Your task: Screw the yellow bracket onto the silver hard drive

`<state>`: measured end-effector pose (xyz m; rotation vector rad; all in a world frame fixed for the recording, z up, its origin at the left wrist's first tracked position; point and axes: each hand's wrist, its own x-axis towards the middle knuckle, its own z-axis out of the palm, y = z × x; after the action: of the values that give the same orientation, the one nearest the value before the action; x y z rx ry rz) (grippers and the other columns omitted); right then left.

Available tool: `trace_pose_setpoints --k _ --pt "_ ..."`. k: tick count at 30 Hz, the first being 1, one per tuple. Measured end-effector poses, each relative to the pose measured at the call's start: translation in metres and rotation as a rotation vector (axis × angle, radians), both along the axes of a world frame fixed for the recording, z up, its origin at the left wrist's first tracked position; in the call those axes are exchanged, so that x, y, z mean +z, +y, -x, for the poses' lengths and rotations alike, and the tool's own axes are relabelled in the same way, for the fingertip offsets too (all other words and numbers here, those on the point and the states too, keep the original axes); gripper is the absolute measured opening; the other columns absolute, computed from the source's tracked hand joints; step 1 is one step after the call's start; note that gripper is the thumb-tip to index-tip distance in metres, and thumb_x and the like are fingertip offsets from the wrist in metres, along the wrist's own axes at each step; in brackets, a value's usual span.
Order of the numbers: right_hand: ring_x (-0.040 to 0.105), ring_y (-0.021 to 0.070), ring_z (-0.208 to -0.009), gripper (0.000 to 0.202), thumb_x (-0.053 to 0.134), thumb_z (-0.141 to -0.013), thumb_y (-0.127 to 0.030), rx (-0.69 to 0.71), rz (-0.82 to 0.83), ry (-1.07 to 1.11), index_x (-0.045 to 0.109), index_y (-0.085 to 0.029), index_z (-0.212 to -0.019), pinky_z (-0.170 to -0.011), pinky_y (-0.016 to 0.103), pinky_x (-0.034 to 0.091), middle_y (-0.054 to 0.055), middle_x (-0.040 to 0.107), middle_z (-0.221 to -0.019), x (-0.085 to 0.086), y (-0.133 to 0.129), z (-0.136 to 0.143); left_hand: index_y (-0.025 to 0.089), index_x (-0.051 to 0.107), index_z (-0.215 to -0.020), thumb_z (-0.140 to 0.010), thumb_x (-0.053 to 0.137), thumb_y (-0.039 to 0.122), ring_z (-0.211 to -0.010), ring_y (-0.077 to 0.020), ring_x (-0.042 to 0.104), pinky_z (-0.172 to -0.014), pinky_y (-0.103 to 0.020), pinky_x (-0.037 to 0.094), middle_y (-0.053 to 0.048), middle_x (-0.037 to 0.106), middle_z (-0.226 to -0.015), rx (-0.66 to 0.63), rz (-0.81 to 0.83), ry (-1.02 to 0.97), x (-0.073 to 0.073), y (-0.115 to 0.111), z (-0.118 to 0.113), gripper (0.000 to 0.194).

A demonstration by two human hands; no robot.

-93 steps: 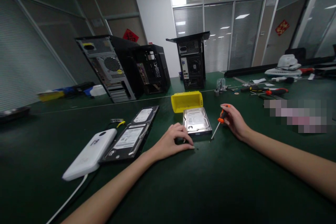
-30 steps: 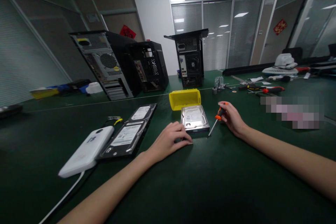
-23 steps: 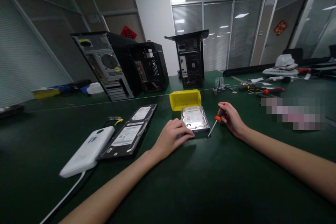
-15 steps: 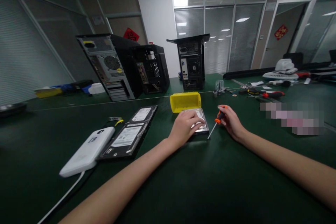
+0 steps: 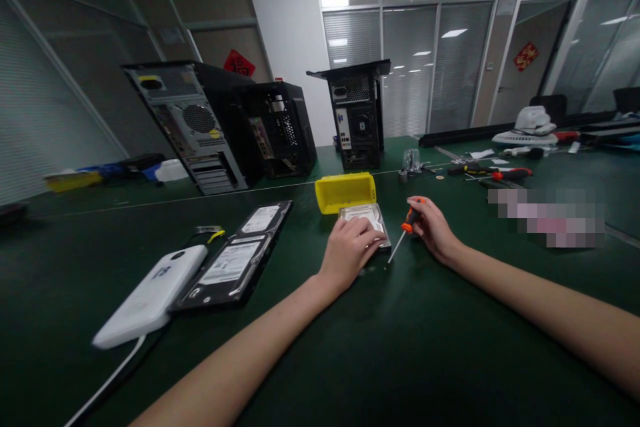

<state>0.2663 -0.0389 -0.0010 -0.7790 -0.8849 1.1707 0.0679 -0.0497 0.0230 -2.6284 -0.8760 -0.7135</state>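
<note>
My left hand (image 5: pixel 349 251) lies over the near end of a hard drive (image 5: pixel 364 212), its curled fingers gripping the drive's near right edge. Part of the drive is hidden beneath the fingers. In my right hand (image 5: pixel 434 228) is a screwdriver (image 5: pixel 412 219) with an orange and black handle, pinched between thumb and fingers. Its metal shaft slants down and left, the tip close to the table surface just right of the drive. Right behind the drive sits an open yellow case (image 5: pixel 346 193).
To the left, two more hard drives (image 5: pixel 231 264) lie end to end beside a white device (image 5: pixel 153 293) with a cable. Computer cases (image 5: pixel 361 113) stand at the back. Red-handled pliers (image 5: pixel 513 174) and other tools lie back right on the green table (image 5: pixel 425 347).
The left hand has drawn slightly toward me along the drive, uncovering more of its label. The right hand still holds the screwdriver in much the same pose. The whole view has shifted slightly.
</note>
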Motion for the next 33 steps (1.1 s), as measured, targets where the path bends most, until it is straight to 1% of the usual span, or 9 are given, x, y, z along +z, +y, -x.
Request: trace_pose_setpoints --k 4,14,21,33 --pt "0.036 0.0016 -0.037 0.023 0.06 -0.077 -0.032 -0.004 0.0 -0.001 0.05 -0.018 -0.092 -0.037 0.014 0.027 -0.007 0.05 -0.056 0.0008 -0.0012 0.0001 0.021 0.066 -0.096 -0.094 0.046 0.031 -0.084 -0.0175 0.052 -0.072 -0.032 0.032 -0.004 0.061 -0.089 -0.026 0.03 -0.004 -0.0012 -0.0001 -0.0028 0.023" --pt "0.037 0.0019 -0.04 0.025 0.061 -0.076 -0.033 -0.019 0.001 0.005 0.051 -0.017 -0.093 -0.034 0.014 0.024 -0.006 0.049 -0.059 -0.0031 0.002 -0.0012 0.02 0.066 -0.098 -0.094 0.045 0.031 -0.084 -0.0174 0.052 -0.074 -0.031 0.032 -0.004 0.061 -0.09 -0.025 0.057 0.006 -0.0009 -0.0016 -0.0016 0.024" --pt "0.036 0.0014 -0.037 0.024 0.06 -0.078 -0.032 -0.023 -0.006 0.005 0.05 -0.017 -0.094 -0.036 0.014 0.031 -0.007 0.051 -0.058 -0.001 0.0014 -0.0019 0.022 0.067 -0.098 -0.094 0.046 0.032 -0.084 -0.0165 0.053 -0.075 -0.031 0.033 -0.004 0.062 -0.089 -0.04 0.088 -0.025 -0.0014 -0.0006 -0.0018 0.024" --pt "0.035 0.0013 -0.035 0.027 0.061 -0.076 -0.034 -0.007 0.014 0.02 0.05 -0.017 -0.094 -0.037 0.015 0.031 -0.008 0.049 -0.055 -0.0017 -0.001 -0.0023 0.022 0.069 -0.098 -0.093 0.048 0.035 -0.085 -0.0166 0.054 -0.075 -0.031 0.033 -0.004 0.062 -0.09 -0.064 0.106 -0.036 -0.002 -0.0031 -0.0014 0.025"
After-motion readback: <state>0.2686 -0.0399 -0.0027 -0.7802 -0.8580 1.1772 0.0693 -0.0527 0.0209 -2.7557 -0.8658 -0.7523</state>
